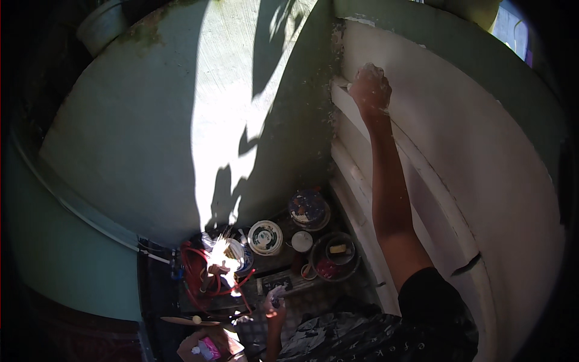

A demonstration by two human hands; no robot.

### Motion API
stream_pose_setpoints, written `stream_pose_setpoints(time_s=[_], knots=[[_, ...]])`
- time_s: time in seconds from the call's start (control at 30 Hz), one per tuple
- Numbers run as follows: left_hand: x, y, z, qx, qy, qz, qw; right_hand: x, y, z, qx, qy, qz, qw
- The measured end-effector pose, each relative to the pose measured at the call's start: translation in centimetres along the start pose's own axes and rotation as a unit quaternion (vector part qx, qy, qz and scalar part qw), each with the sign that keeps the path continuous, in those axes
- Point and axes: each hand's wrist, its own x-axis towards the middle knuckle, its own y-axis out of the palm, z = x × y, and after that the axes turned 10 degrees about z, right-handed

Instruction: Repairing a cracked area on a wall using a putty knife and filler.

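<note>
Right hand (371,86): raised at full arm's reach, closed and coated in pale dust, pressed against the white moulded wall (458,151) at a ledge beside the corner; whether it holds anything cannot be told. Left hand (275,300): low by the body, fingers curled round a small pale object too blurred to identify. Below, largest to smallest: green wall (120,139) partly sunlit; dark round basin (335,256) with yellow block inside; red coiled hose (196,274); paint tin (309,209); white-lidded tub (265,237); small white cap (301,241).
</note>
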Motion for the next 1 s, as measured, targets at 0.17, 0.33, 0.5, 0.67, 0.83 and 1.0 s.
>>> stream_pose_setpoints(time_s=[0.17,0.33,0.5,0.67,0.83,1.0], knots=[[0.0,0.6,1.0,-0.004,-0.033,-0.017,0.999,3.2,3.9,-0.8,-0.024,-0.021,-0.014,0.999],[-0.2,0.8,0.3,0.028,-0.024,-0.024,0.999,1.7,1.0,-0.1,-0.01,-0.008,0.025,1.0],[0.5,1.6,-1.5,0.017,-0.02,-0.015,1.0,2.7,3.1,-1.5,-0.003,-0.021,0.017,1.0],[-0.3,1.1,-1.0,0.043,-0.028,-0.001,0.999,1.6,3.0,-1.6,0.015,-0.009,0.036,0.999],[0.3,2.2,-4.0,0.047,-0.04,0.044,0.997,3.4,4.3,-2.4,-0.001,0.003,-0.01,1.0],[-0.7,2.6,-3.7,0.007,-0.07,0.09,0.993,0.8,2.5,-1.4,0.004,-0.014,0.025,1.0]])
